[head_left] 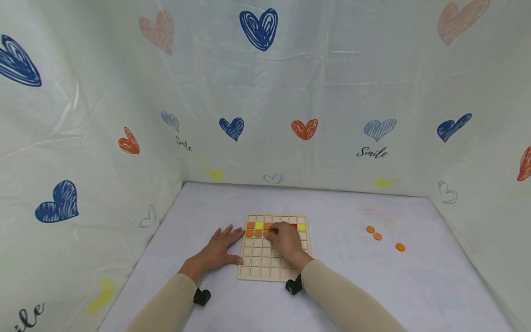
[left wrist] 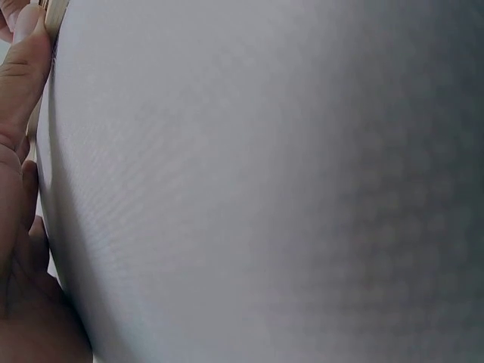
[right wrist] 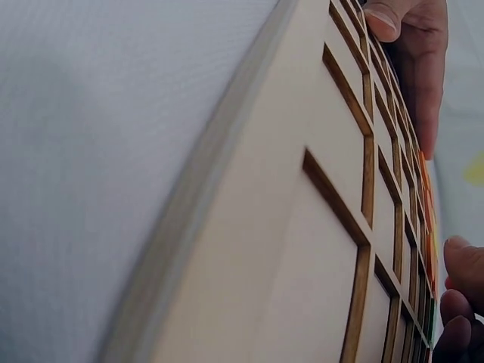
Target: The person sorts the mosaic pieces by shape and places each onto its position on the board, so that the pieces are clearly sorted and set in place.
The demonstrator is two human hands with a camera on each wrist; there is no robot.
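A wooden grid board (head_left: 261,272) lies flat on the table. Along its upper part runs a row of coloured squares, among them a yellow square (head_left: 259,226) and a red square partly behind the right hand. Below that row sit orange discs (head_left: 249,234). My right hand (head_left: 286,240) reaches over the board, its curled fingers pinching the third orange disc (head_left: 266,234) at its cell. My left hand (head_left: 217,249) rests spread at the board's left side, thumb and fingertips at the edge. The right wrist view shows both hands beyond the grid.
Three loose orange discs, one nearest the right (head_left: 400,247), lie on the white table (head_left: 344,276) to the right of the board. A white curtain (head_left: 290,92) printed with hearts hangs behind and along the sides.
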